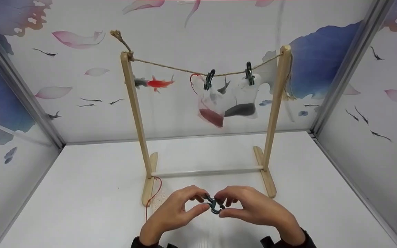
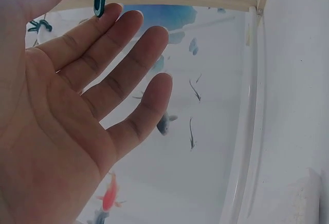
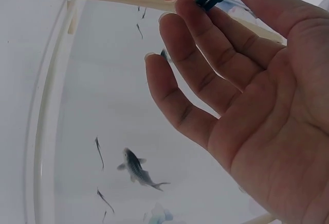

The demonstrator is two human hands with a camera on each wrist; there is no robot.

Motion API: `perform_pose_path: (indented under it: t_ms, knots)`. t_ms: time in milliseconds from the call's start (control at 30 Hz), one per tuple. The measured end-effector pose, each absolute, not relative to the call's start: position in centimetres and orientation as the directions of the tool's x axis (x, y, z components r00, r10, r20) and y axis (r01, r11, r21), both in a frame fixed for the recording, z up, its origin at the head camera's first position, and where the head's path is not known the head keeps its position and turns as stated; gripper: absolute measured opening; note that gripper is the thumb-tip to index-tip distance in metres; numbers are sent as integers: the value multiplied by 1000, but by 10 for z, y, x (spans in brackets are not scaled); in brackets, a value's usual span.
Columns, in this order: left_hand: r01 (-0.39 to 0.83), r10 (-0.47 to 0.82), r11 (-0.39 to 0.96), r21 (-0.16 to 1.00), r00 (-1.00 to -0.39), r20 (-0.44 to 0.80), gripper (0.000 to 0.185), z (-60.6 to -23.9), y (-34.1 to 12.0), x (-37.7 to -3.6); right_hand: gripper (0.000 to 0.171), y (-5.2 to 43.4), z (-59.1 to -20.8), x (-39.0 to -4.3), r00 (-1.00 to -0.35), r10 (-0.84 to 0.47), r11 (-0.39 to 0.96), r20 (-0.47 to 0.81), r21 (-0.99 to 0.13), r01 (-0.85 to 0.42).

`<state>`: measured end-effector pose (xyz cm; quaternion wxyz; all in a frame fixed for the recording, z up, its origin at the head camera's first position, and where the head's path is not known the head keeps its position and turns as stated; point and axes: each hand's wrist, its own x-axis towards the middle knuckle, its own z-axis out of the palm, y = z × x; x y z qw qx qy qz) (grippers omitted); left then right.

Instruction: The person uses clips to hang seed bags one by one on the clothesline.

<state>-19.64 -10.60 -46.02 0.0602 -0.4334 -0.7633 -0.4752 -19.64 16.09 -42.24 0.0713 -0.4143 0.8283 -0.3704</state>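
White tabletop point(image 1: 81, 193), fish-print walls. Wooden rack point(image 1: 133, 113) at 12 o'clock, two bags clipped on its rope point(image 1: 171, 67). We pinch one green clip point(image 1: 214, 205) between left hand point(image 1: 174, 212) and right hand point(image 1: 257, 208); other fingers relaxed. Risk: the sprung clip may slip from so shallow a hold.

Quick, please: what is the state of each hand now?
Left hand: pinches the small dark green plastic clip.
Right hand: pinches the same clip.

White tabletop point(image 1: 81, 193) enclosed by walls point(image 1: 64, 86) painted with fish and petals.
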Motion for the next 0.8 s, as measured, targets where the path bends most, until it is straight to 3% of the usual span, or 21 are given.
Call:
perform_pose_path:
  t_ms: [800]
  knots:
    - [732,540,152,665,-625,565,12,-458,-110,-197,35,159,-423,-195,-604,-750,340,268,-628,-700]
